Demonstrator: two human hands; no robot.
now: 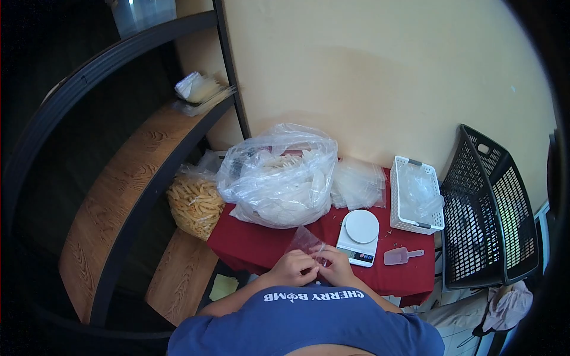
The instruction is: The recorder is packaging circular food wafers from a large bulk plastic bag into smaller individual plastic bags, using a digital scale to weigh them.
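A small clear plastic bag [304,239] is held close to my chest, over the front edge of the red-covered table [254,252]. My left hand [291,269] is curled at its near left side, and my right hand [335,265] grips its right side with bent fingers. The fingertips of both hands nearly meet at the bag's near end, and they partly hide it. Just beyond my right hand stands a white digital kitchen scale [359,249] with a bare round platform. A large clear plastic bag [280,187] of pale, flat pieces sits open farther back.
A clear scoop [396,256] lies right of the scale. Flat clear bags [359,184] and a white basket [396,209] holding plastic stand behind. Left are a bag of yellowish sticks [196,202] and wood-topped shelving [129,178]. A black perforated crate [498,249] stands right.
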